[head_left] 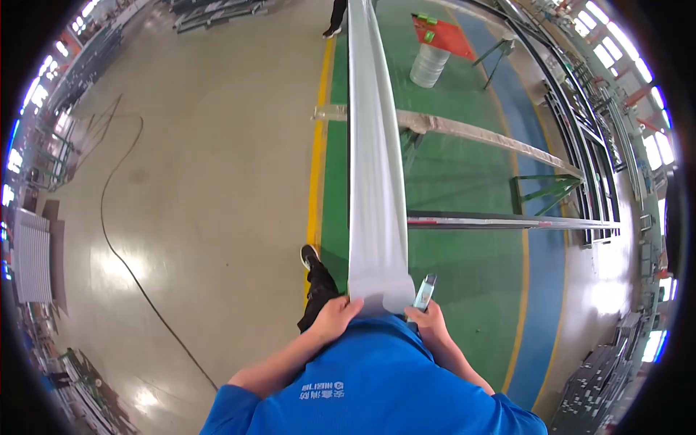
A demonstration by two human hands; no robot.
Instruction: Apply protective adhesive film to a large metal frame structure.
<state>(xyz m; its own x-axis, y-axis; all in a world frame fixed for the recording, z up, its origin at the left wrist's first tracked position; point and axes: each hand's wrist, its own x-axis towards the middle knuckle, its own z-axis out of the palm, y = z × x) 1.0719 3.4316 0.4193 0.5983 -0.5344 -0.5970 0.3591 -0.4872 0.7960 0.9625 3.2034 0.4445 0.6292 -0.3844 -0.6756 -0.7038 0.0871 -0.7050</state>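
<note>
A long white sheet (378, 188) runs away from my body over a long, narrow piece. Its near end curls up in front of my waist. My left hand (338, 319) is closed on the left corner of that near end, thumb on top and the other fingers mostly hidden. My right hand (433, 323) is closed round a pale blue utility knife (425, 291), which points forward and slightly right. The knife lies beside the sheet's right corner; whether this hand also touches the sheet I cannot tell.
A wrapped crossbar (493, 136) and a dark metal bar (507, 222) extend rightward, with a green stand (547, 190) near their far ends. Farther off, a red board (444, 36) tops a white drum (429, 67). A black cable (116, 250) crosses the floor at left. Someone's foot (331, 32) shows beyond.
</note>
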